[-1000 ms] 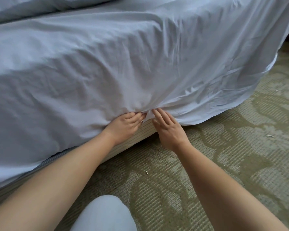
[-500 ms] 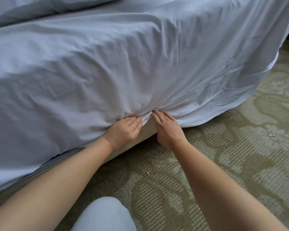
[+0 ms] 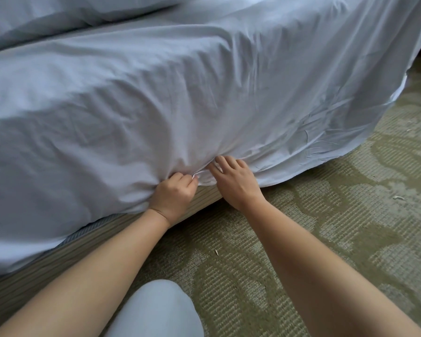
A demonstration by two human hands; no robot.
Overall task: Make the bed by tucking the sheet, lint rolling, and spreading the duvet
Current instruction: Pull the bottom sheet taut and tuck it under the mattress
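The left grip (image 3: 174, 193) is curling round a bunched fold of the sheet (image 3: 204, 98) at the mattress's lower edge; the right hand (image 3: 236, 181) is pressing it flat-fingered. Light, limp, slippery cotton: best gathered at the hem over the bed base (image 3: 88, 239).

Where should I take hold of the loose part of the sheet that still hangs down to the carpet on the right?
Probably at the hem of the loose sheet, just right of the right hand. Come from below and the carpet side, palm up: the edge hangs free there, while left of the left hand it is already tucked.
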